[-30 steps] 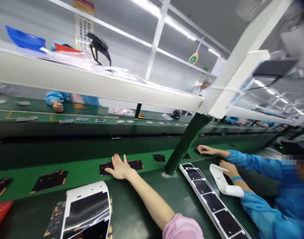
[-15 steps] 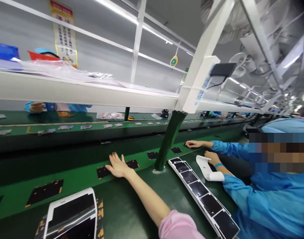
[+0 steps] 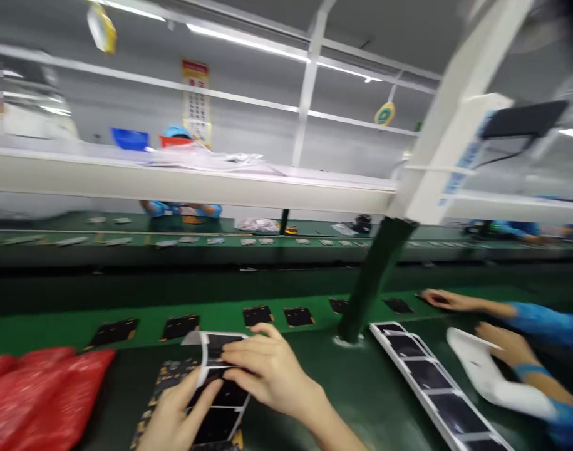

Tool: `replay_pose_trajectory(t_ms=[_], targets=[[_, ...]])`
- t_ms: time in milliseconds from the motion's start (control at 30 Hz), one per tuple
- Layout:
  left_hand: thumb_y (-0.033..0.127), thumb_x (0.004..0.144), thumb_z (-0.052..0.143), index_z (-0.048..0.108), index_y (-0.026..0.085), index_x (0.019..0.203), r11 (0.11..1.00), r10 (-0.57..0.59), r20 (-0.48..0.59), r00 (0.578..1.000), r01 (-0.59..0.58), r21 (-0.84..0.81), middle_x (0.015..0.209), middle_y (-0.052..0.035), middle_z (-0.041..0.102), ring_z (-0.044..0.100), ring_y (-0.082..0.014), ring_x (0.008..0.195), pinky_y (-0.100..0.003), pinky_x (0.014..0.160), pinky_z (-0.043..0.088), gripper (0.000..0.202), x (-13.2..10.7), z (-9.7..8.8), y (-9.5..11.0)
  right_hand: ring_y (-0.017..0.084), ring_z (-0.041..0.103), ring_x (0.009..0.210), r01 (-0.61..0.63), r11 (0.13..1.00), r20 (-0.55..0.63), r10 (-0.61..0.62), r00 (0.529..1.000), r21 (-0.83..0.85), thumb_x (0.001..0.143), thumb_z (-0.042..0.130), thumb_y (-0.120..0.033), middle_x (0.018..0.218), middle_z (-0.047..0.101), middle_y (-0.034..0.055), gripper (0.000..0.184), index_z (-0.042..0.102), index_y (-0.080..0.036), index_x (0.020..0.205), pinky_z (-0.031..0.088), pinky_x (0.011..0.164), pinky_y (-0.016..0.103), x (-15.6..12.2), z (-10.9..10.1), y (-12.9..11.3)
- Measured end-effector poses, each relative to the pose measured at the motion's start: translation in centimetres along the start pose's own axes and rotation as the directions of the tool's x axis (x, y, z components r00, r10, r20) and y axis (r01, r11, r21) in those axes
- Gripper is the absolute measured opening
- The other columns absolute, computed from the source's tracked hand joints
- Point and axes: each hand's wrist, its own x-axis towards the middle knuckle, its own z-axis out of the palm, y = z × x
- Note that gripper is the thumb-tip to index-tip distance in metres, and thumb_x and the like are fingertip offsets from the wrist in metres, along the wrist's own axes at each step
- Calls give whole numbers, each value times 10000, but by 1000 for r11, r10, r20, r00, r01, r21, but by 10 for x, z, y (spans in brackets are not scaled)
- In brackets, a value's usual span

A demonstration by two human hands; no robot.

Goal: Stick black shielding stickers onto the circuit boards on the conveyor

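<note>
My left hand point(image 3: 176, 410) grips the left edge of a white-backed sheet of black stickers point(image 3: 220, 413), thumb across its face. The sheet's upper end curls upward. My right hand point(image 3: 279, 369) is closed at that raised end, its fingers and thumb pinching a black sticker point(image 3: 218, 346); how far the sticker is off the backing I cannot tell. Under the sheet lies a dark panel with copper-coloured marks point(image 3: 166, 379), partly covered. Just beyond, black rectangular pieces with copper-coloured edges point(image 3: 180, 326) lie along a green strip point(image 3: 148, 338).
A red plastic bag point(image 3: 46, 394) lies at left. A green post point(image 3: 375, 282) rises from the bench at right. Beyond it are another sticker sheet point(image 3: 427, 376) and a co-worker's hands point(image 3: 505, 344) with a white curled strip point(image 3: 497, 382). A white shelf point(image 3: 187, 188) crosses above.
My right hand has come back from a black piece on the green strip to the sticker sheet. My left hand has entered, holding the sheet. The view has swung left, showing the red bag.
</note>
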Motion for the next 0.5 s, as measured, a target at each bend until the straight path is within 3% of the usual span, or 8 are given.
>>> replay_pose_trajectory(t_ms=[133,233,300,333,400,500], targets=[[437,957,487,675,230,1006,996,-39,134,990,49,-74,909,-4,748,710,-165,830,-203,819,567,284,6,-10,35,146,730,875,-60,984,-5,61,998,171,993,569,-284,1024,773,16,161,707,-252,1072,420,955,331,-1,0,0],[413,978,453,656,215,989,999,-28,179,983,35,-34,894,-17,726,677,-162,823,-210,791,541,283,9,-17,42,169,732,812,-159,945,36,156,987,287,950,602,-224,968,781,13,154,746,-269,982,468,894,342,2,-2,-3],[416,983,440,658,208,993,1000,-5,216,976,6,-7,897,-32,721,664,-168,798,-220,772,533,302,12,-20,42,190,723,799,-288,882,66,284,956,373,916,618,-251,899,783,20,151,766,-259,886,505,825,328,4,-4,-3],[420,985,437,663,207,993,1000,5,238,971,-6,1,889,-36,720,661,-171,785,-226,770,530,311,13,-21,42,201,716,776,-373,822,58,387,920,430,891,639,-291,850,778,30,148,767,-243,833,523,770,315,4,-4,-1],[425,981,449,666,211,1046,1000,14,254,967,-14,-2,894,-43,719,669,-188,827,-241,808,529,311,16,-22,41,213,699,730,-510,660,4,610,792,552,839,678,-405,783,758,50,223,752,-206,771,539,670,291,3,-2,7],[406,985,448,486,227,1380,997,-61,178,982,68,-32,912,-40,723,684,-202,870,-269,826,548,436,20,-24,38,221,700,759,-526,462,-165,841,515,714,803,670,-540,833,748,71,369,713,-174,826,562,665,294,-2,4,24]])
